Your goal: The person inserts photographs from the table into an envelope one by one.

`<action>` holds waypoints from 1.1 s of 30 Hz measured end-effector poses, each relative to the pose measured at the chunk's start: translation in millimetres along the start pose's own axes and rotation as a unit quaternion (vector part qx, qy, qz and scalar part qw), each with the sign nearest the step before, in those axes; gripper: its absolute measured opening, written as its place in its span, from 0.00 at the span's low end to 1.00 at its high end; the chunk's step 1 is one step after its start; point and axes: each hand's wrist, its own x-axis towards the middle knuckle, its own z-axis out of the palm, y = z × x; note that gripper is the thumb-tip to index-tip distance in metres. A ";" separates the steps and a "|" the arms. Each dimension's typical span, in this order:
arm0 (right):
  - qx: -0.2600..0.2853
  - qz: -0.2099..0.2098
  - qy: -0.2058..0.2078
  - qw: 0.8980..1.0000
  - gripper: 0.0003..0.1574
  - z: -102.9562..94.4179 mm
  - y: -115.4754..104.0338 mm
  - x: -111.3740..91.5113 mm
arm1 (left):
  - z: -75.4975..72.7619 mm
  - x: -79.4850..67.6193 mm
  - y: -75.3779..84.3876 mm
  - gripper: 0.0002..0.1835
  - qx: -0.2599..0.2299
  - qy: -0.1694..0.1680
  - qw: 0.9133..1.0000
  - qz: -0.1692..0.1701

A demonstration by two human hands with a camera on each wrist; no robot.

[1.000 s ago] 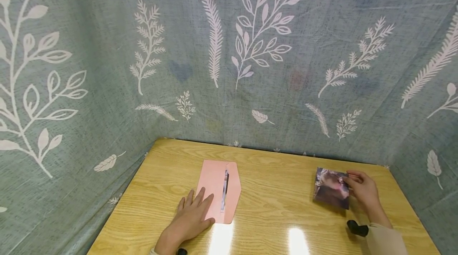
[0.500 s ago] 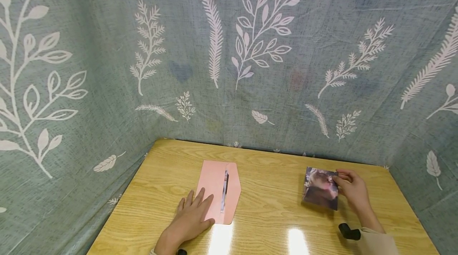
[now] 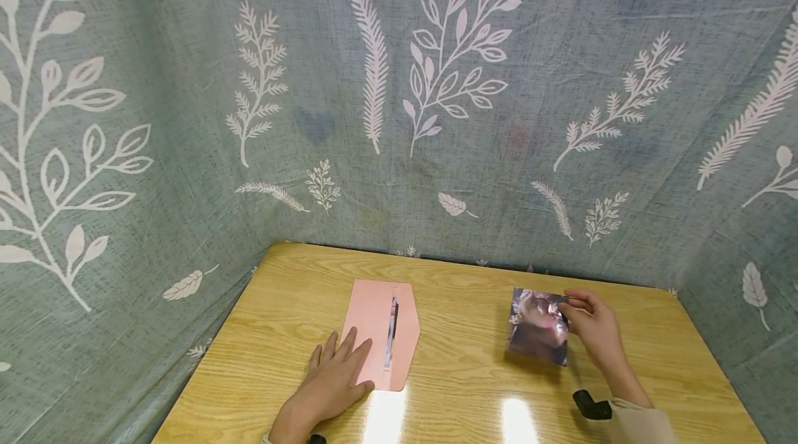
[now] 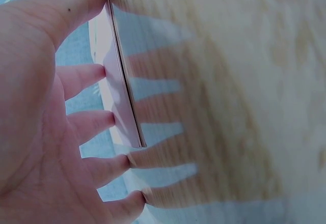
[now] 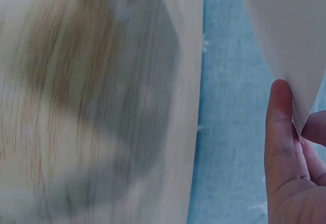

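Observation:
A pink envelope (image 3: pixel 368 312) lies on the table with its pointed flap folded out to the right. From its mouth peeks a thin strip of a dark picture card (image 3: pixel 391 333). My left hand (image 3: pixel 333 375) rests with spread, straight fingers on the envelope's lower left part; in the left wrist view the thumb and some fingertips touch the envelope (image 4: pixel 122 96). To the right, my right hand (image 3: pixel 595 330) pinches the right edge of a square photo card (image 3: pixel 539 326) with a dark, pinkish picture. The right wrist view shows the card's plain pale back (image 5: pixel 288 35) between thumb and fingers.
The wooden table (image 3: pixel 464 333) carries two bright glare patches near its front. A green-grey curtain (image 3: pixel 399 118) with white leaf prints hangs behind and at both sides. A black wrist piece (image 3: pixel 592 405) sits at the right sleeve.
My right hand has moved left with the photo card, bringing it closer to the envelope. The left hand and the envelope have stayed in place.

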 end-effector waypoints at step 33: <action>0.046 0.020 -0.042 0.998 0.20 80.0 -18.6 11.4 | -0.4 -0.3 -0.4 0.39 -0.004 -0.002 1.000 0.001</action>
